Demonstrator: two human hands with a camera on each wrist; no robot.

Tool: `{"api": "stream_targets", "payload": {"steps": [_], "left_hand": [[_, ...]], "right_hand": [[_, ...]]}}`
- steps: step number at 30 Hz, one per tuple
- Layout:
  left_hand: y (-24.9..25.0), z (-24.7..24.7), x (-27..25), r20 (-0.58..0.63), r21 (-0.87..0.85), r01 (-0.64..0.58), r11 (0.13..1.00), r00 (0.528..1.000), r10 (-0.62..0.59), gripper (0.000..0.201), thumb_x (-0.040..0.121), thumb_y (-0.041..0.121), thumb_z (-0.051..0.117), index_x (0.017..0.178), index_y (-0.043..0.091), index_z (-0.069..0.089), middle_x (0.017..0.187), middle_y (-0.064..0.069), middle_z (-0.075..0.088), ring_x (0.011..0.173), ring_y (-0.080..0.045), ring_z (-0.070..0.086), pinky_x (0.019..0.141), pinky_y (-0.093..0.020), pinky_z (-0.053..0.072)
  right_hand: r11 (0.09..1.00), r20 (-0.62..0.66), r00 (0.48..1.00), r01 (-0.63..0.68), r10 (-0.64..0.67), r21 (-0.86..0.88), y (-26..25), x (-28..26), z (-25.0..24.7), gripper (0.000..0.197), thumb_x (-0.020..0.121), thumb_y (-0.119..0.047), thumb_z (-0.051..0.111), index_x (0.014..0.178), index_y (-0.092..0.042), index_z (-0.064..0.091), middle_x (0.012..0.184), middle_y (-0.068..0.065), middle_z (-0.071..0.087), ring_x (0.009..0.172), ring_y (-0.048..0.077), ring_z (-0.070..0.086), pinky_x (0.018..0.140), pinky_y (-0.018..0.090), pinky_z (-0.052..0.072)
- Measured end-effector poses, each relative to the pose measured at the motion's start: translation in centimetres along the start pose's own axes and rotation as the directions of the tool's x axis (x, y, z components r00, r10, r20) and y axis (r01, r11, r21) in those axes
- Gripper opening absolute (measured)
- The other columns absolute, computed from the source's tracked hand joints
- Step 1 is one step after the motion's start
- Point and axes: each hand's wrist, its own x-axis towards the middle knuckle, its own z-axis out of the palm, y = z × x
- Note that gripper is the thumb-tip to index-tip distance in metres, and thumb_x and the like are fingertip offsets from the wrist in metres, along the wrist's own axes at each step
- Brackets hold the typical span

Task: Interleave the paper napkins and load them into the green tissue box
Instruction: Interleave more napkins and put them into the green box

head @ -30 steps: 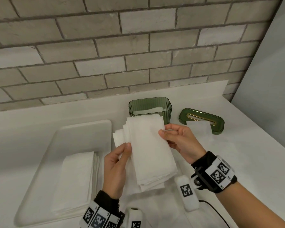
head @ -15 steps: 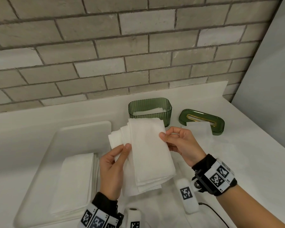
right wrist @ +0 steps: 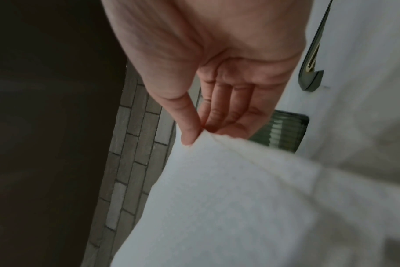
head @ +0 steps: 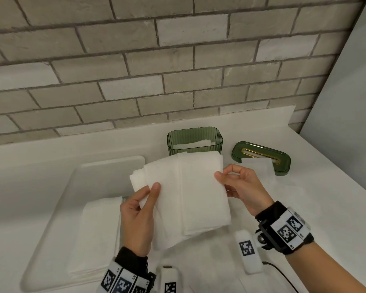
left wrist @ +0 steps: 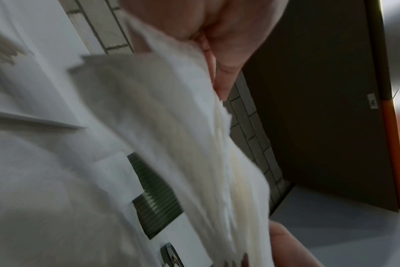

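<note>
I hold a fanned bundle of white folded napkins (head: 190,193) above the counter, in front of the green tissue box (head: 194,142). My left hand (head: 144,199) pinches the bundle's left side, thumb on top. My right hand (head: 230,178) pinches its right edge between thumb and fingers, as the right wrist view shows (right wrist: 194,133). The ribbed box is open and has white napkins inside. In the left wrist view the napkin bundle (left wrist: 183,144) fills the frame, with the box (left wrist: 155,195) behind it.
The green lid (head: 261,157) with a gold slot lies right of the box, a napkin (head: 256,170) lying against it. A white tray (head: 106,172) at left holds a stack of flat napkins (head: 97,235). More white sheets lie on the counter under my hands. A brick wall is behind.
The bundle has fanned out further to the left between my hands, and my left thumb has shifted onto its lower layers. Box, lid and tray have not moved.
</note>
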Motion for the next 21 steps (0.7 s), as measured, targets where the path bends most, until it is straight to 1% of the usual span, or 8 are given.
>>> {"api": "stream_targets", "payload": {"steps": [4, 7, 10, 12, 14, 16, 18, 21], "left_hand": [[0.4, -0.7, 0.5, -0.089, 0.027, -0.065, 0.998, 0.994, 0.068, 0.007, 0.089, 0.007, 0.067, 0.086, 0.011, 0.072, 0.081, 0.01, 0.078, 0.078, -0.002, 0.072, 0.065, -0.012, 0.054], [0.3, -1.0, 0.7, -0.104, 0.044, -0.093, 0.995, 0.99, 0.097, 0.011, 0.088, 0.004, 0.068, 0.093, 0.013, 0.069, 0.087, 0.011, 0.078, 0.082, -0.003, 0.072, 0.07, -0.015, 0.057], [-0.4, -1.0, 0.8, -0.094, 0.085, -0.133, 0.987, 0.985, 0.141, 0.016, 0.088, 0.003, 0.068, 0.098, 0.016, 0.066, 0.096, 0.01, 0.076, 0.092, -0.008, 0.071, 0.079, -0.021, 0.058], [-0.7, -0.5, 0.7, -0.073, 0.096, -0.148, 0.984, 0.985, 0.156, 0.02, 0.089, 0.003, 0.068, 0.103, 0.015, 0.064, 0.104, 0.007, 0.074, 0.098, -0.01, 0.069, 0.082, -0.023, 0.057], [-1.1, 0.2, 0.7, -0.044, 0.088, -0.153, 0.984, 0.987, 0.157, 0.021, 0.089, 0.002, 0.067, 0.108, 0.012, 0.061, 0.108, 0.007, 0.072, 0.098, -0.005, 0.068, 0.079, -0.018, 0.055], [-1.5, 1.1, 0.8, -0.011, 0.079, -0.138, 0.987, 0.99, 0.139, 0.02, 0.091, 0.001, 0.065, 0.107, 0.012, 0.06, 0.103, 0.011, 0.072, 0.095, -0.003, 0.068, 0.076, -0.017, 0.054], [-1.9, 2.0, 0.8, 0.004, 0.075, -0.115, 0.991, 0.993, 0.115, 0.02, 0.092, 0.003, 0.063, 0.109, 0.014, 0.06, 0.101, 0.013, 0.073, 0.096, -0.008, 0.069, 0.077, -0.021, 0.056], [-2.2, 3.2, 0.6, 0.014, 0.016, -0.062, 0.998, 0.998, 0.062, 0.026, 0.095, 0.006, 0.06, 0.118, 0.018, 0.061, 0.112, 0.002, 0.073, 0.105, -0.017, 0.069, 0.086, -0.034, 0.057]], "right_hand": [[0.986, -0.034, 0.996, -0.088, 0.084, -0.144, 1.7, 0.2, -2.6, 0.013, 0.084, -0.008, 0.072, 0.09, -0.007, 0.061, 0.086, 0.019, 0.075, 0.069, 0.021, 0.069, 0.064, 0.034, 0.057], [0.923, -0.027, 0.982, -0.186, 0.188, -0.335, 3.9, 0.7, -4.6, 0.021, 0.082, -0.003, 0.073, 0.1, -0.006, 0.062, 0.09, 0.023, 0.072, 0.074, 0.026, 0.067, 0.074, 0.043, 0.055], [0.79, -0.018, 0.979, -0.173, 0.201, -0.589, 4.8, 1.1, -5.4, 0.031, 0.079, -0.009, 0.077, 0.104, -0.015, 0.061, 0.095, 0.013, 0.067, 0.079, 0.02, 0.061, 0.077, 0.034, 0.05], [0.689, 0.012, 0.999, -0.022, 0.044, -0.725, 4.0, 1.1, -4.9, 0.029, 0.079, -0.022, 0.078, 0.103, -0.023, 0.06, 0.105, 0.002, 0.063, 0.093, 0.014, 0.058, 0.082, 0.026, 0.046], [0.706, 0.096, 0.99, 0.14, -0.102, -0.694, 2.2, 0.5, -3.2, 0.028, 0.082, -0.037, 0.073, 0.105, -0.026, 0.061, 0.111, -0.008, 0.061, 0.104, 0.008, 0.055, 0.086, 0.021, 0.043], [0.798, 0.188, 0.975, 0.205, -0.117, -0.566, 0.5, -0.2, -0.9, 0.038, 0.082, -0.052, 0.061, 0.113, -0.029, 0.061, 0.114, -0.014, 0.062, 0.108, 0.004, 0.056, 0.087, 0.015, 0.043], [0.869, 0.293, 0.952, 0.216, -0.087, -0.445, -0.3, -0.5, 1.3, 0.048, 0.084, -0.06, 0.052, 0.122, -0.031, 0.057, 0.118, -0.015, 0.063, 0.112, 0.005, 0.058, 0.094, 0.018, 0.045], [0.915, 0.386, 0.92, 0.217, -0.075, -0.339, 0.5, -0.6, 3.2, 0.057, 0.088, -0.052, 0.06, 0.136, -0.027, 0.044, 0.127, -0.014, 0.06, 0.119, 0.003, 0.057, 0.102, 0.03, 0.046]]}}
